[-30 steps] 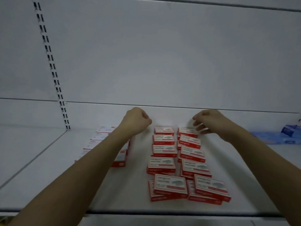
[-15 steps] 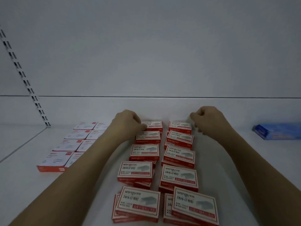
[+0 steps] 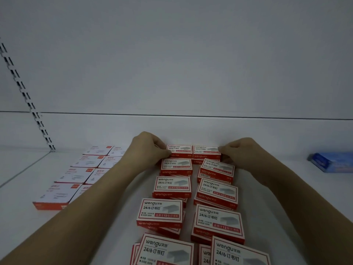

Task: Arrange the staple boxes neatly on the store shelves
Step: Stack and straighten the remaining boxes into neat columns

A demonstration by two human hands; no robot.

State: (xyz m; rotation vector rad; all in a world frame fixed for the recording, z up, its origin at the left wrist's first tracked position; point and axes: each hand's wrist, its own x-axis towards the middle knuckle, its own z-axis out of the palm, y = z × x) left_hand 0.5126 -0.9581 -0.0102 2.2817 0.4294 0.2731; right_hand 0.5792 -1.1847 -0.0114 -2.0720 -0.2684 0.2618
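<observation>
Red and white staple boxes lie in two columns on the white shelf (image 3: pixel 286 197), running from the back wall toward me, some stacked two high and slightly askew. At the back, my left hand (image 3: pixel 148 148) grips the left end of the rear left box (image 3: pixel 179 150) with curled fingers. On the other side my right hand (image 3: pixel 241 151) grips the right end of the rear right box (image 3: pixel 207 151). These two rear boxes sit side by side, touching. The right column's second box (image 3: pixel 217 169) lies skewed.
A second group of paler red and white boxes (image 3: pixel 76 175) lies in two columns at the left, partly hidden by my left forearm. A blue packet (image 3: pixel 330 161) rests at the far right. A slotted upright (image 3: pixel 24 92) runs up the back wall at the left.
The view has moved closer and lower. Both hands have come down from above the rear boxes onto their outer ends, and the two rear boxes now sit pressed together.
</observation>
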